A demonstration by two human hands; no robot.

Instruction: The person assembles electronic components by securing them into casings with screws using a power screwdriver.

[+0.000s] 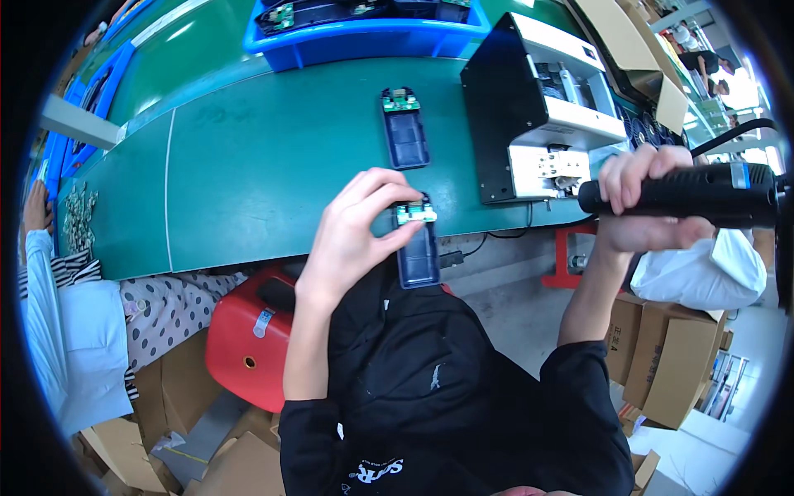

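Note:
My left hand is closed at the table's front edge, its thumb and fingertips gripping the upper end of a dark blue plastic housing. A small green circuit board with white parts sits in that end. Raised at the right, my right hand wraps round a thick black electric screwdriver, held roughly level. Its bit cannot be made out. Beyond my left hand lies a second dark blue housing with a green circuit board at its far end, untouched.
A black-and-white screw feeder stands right on the green table. At the back is a blue bin of similar parts. Far left, a co-worker's hand is beside small parts. A red stool and cardboard boxes are below.

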